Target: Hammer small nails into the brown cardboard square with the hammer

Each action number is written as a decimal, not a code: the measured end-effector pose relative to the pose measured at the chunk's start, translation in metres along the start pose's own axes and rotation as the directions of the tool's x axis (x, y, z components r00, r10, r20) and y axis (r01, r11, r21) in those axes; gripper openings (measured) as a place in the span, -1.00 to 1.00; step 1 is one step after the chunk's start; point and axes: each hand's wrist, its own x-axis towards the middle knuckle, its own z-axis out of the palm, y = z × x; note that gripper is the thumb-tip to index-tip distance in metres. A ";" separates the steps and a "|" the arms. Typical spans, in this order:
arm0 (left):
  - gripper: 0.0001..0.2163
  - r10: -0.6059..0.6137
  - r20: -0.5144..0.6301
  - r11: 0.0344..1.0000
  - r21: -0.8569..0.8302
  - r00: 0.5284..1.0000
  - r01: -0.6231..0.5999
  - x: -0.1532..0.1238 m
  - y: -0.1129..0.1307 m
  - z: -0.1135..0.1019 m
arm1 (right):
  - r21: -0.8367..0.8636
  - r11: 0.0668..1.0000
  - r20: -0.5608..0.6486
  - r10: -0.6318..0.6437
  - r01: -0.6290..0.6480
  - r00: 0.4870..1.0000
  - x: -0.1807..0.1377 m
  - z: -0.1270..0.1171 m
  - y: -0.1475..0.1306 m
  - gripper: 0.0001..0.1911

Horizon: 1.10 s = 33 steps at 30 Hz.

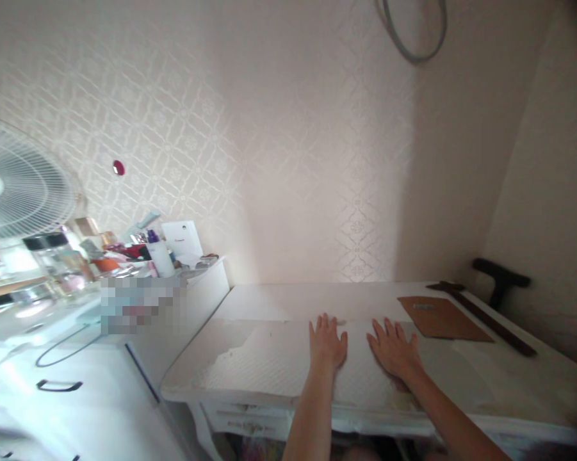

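Observation:
My left hand point(326, 344) lies palm down on a white sheet with a fine raised pattern point(264, 358), its fingers spread. This sheet is spread over the top of a white table point(273, 299) and reaches its front edge. To the right, my right hand point(394, 349) also rests flat, fingers apart and pointing toward the wall. Neither hand grips anything. Just beyond the right hand is a flat brown piece like card or leather point(444, 318), and next to it a long dark brown strip point(497, 320).
Left of the table stands a white drawer cabinet point(100, 397), crowded on top with bottles and boxes, including a white bottle with a purple cap point(160, 255). A fan point(24, 182) is at far left. A black T-shaped handle point(501, 276) rises behind the table; a grey cable loop point(417, 57) hangs above.

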 end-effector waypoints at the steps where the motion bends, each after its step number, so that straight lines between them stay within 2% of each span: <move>1: -0.48 -0.001 -0.001 1.000 -0.002 1.000 0.001 0.000 0.000 0.000 | -0.004 1.000 0.000 0.002 -0.002 1.000 0.000 0.000 0.000 -0.42; 11: -0.49 -0.005 -0.008 1.000 -0.003 1.000 0.005 0.000 0.000 0.002 | -0.019 1.000 0.006 0.000 0.000 1.000 -0.002 -0.002 -0.001 -0.43; 17: -0.49 0.024 -0.056 1.000 0.003 0.998 -0.024 0.000 -0.001 0.002 | 0.011 1.000 0.005 -0.001 0.001 1.000 -0.002 -0.006 -0.001 -0.42; 26: -0.52 0.029 -0.053 0.998 0.066 0.998 -0.026 0.004 -0.003 0.001 | 0.044 0.999 0.029 -0.012 0.010 1.000 -0.005 -0.021 -0.004 -0.41; 33: -0.51 0.023 -0.017 0.997 0.073 1.000 -0.022 0.004 -0.001 -0.004 | 0.065 0.998 0.015 -0.016 0.015 1.000 -0.006 -0.024 -0.004 -0.41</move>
